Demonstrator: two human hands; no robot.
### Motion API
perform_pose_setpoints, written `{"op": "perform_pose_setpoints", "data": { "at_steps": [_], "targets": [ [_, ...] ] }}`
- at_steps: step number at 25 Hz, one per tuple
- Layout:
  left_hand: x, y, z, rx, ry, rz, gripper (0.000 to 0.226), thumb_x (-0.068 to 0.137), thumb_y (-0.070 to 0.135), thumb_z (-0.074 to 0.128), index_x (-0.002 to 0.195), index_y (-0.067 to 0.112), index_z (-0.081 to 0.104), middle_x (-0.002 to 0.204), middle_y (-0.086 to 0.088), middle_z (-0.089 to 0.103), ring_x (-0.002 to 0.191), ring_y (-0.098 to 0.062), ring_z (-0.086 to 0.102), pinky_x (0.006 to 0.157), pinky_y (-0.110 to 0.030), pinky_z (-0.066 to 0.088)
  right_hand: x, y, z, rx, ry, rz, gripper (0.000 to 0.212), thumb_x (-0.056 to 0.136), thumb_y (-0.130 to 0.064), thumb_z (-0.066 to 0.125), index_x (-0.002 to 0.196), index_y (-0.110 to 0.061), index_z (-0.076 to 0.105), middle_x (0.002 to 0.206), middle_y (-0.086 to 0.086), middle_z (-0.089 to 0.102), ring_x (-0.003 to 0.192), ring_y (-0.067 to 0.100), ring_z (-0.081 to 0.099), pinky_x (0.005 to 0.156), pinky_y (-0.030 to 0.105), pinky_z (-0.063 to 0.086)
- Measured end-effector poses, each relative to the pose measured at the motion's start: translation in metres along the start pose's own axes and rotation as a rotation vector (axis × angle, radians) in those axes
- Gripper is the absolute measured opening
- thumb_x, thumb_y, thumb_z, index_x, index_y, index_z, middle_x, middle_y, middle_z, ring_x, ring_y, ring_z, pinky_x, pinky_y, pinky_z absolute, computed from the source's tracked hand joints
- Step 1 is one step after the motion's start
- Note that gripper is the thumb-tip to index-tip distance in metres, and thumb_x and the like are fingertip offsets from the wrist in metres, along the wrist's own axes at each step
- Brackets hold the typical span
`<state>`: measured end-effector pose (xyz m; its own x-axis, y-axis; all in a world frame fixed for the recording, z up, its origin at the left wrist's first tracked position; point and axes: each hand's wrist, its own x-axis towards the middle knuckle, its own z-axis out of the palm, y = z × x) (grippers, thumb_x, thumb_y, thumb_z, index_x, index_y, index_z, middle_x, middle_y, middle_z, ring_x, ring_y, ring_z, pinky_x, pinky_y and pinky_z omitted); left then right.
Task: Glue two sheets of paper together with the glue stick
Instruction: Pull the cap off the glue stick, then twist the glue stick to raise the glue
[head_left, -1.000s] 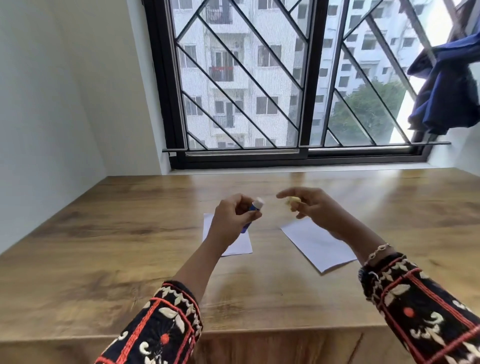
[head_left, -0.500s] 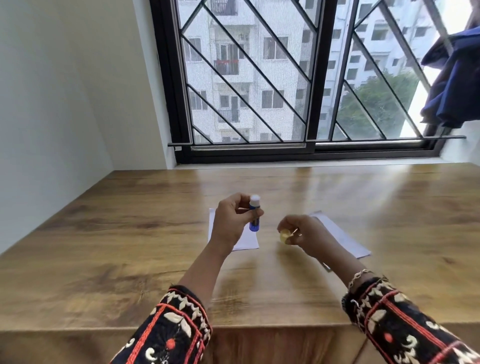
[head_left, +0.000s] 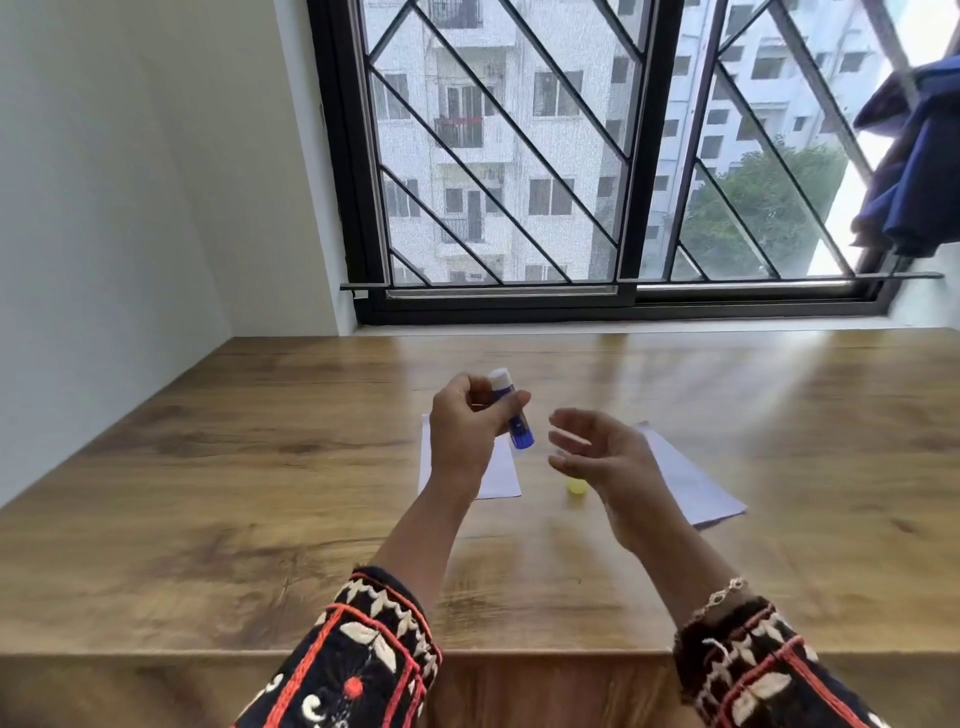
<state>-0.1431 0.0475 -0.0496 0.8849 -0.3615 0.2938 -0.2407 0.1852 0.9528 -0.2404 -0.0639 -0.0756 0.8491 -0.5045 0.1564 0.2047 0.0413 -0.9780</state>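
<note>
Over the middle of the wooden table (head_left: 208, 467), your left hand (head_left: 467, 423) is raised with its fingers and thumb curled round the glue stick (head_left: 514, 415); the stick is tilted, its white end up and leaning away from you, its blue body slanting down toward your right; it is held clear of the tabletop, above the near right corner of the left sheet of paper (head_left: 501, 475). Your right hand (head_left: 605, 460) hovers just beside it, palm turned toward the left hand, fingers apart and loosely bent, holding nothing. Below those fingers a small yellow cap (head_left: 576, 487) sits on the bare wood, between the two sheets and touching neither; whether it stands upright or lies on its side, I cannot tell. The right sheet of paper (head_left: 693, 486) lies flat at an angle, partly hidden behind your right wrist; the two sheets are apart, not overlapping. Both forearms come out of dark embroidered sleeves (head_left: 363, 660); a thin bracelet (head_left: 722, 597) rests on your right wrist. Beyond the table's far edge stands a black-framed window (head_left: 628, 156) with diagonal bars; a blue cloth (head_left: 914, 156) hangs at its right side.
</note>
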Motion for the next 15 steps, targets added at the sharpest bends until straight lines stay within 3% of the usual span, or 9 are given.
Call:
{"op": "perform_pose_setpoints", "data": {
  "at_steps": [2,6,11,15],
  "targets": [
    [-0.001,0.003,0.006,-0.083,0.039,-0.032,0.021,0.074,0.007,0.073,0.071,0.011,0.053,0.065,-0.001,0.054,0.064,-0.017,0.06,0.068,-0.033,0.059,-0.006,0.009,0.016,0.259,0.031,0.042,0.039,0.071,0.016,0.061,0.098,-0.011,0.059,0.11,0.009,0.062,0.101,0.025,0.063,0.085,0.03,0.053],
    [-0.005,0.007,0.016,-0.178,0.063,-0.069,0.023,0.073,0.007,0.073,0.068,0.012,0.051,0.07,-0.007,0.057,0.068,-0.024,0.061,0.07,-0.038,0.058,-0.007,0.008,0.04,0.466,0.165,-0.038,0.026,0.071,0.015,0.059,0.085,-0.007,0.06,0.077,0.009,0.067,0.072,0.019,0.065,0.071,0.023,0.057],
    [-0.012,0.015,0.019,-0.169,0.065,-0.002,0.022,0.071,0.003,0.074,0.068,0.009,0.053,0.063,-0.004,0.054,0.061,-0.019,0.059,0.057,-0.024,0.057,-0.012,0.004,0.045,0.624,0.204,0.0,0.009,0.084,-0.003,0.053,0.079,-0.004,0.061,0.055,0.003,0.067,0.052,0.011,0.063,0.055,0.019,0.054],
    [-0.019,0.021,0.019,-0.12,-0.061,0.054,0.02,0.069,-0.004,0.073,0.071,0.009,0.059,0.064,-0.003,0.058,0.064,-0.017,0.057,0.067,-0.03,0.053,-0.013,-0.001,0.046,0.619,0.166,0.295,0.037,0.092,-0.028,0.041,0.064,-0.008,0.054,0.042,0.0,0.052,0.037,0.011,0.048,0.037,0.016,0.041]
  ]
}}
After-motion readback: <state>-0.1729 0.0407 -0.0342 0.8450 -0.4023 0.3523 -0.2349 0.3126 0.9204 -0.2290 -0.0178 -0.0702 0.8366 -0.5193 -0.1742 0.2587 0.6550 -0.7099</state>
